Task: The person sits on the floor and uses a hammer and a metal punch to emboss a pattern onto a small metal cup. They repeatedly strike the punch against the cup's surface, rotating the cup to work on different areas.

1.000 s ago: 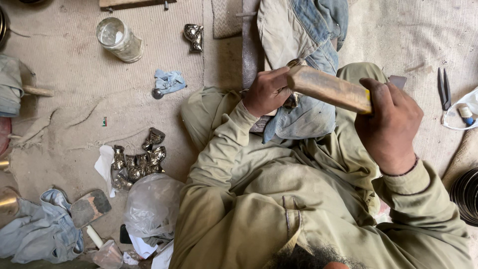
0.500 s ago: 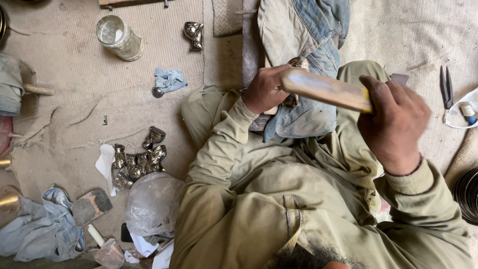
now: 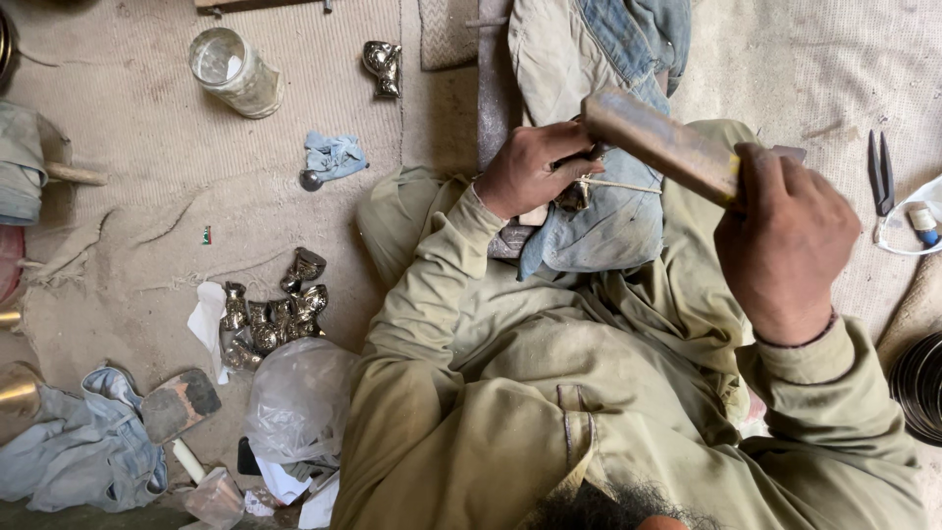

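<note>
My right hand (image 3: 785, 240) grips one end of a flat wooden stick (image 3: 659, 145) that slants up to the left. Its far end lies over a small shiny metal piece (image 3: 572, 195), which my left hand (image 3: 530, 169) pinches against a blue denim cloth (image 3: 608, 221) draped over my knee. I sit on the floor in olive-green clothes. The metal piece is mostly hidden by my fingers.
A heap of small shiny metal pieces (image 3: 270, 316) lies on the beige mat to my left, beside a clear plastic bag (image 3: 294, 397). A glass jar (image 3: 233, 71), a blue rag (image 3: 332, 157), another metal piece (image 3: 382, 65), scissors (image 3: 880, 172) and a wire coil (image 3: 920, 385) are around.
The wooden stick has slid slightly up and left over the metal piece. My left hand has stayed in place.
</note>
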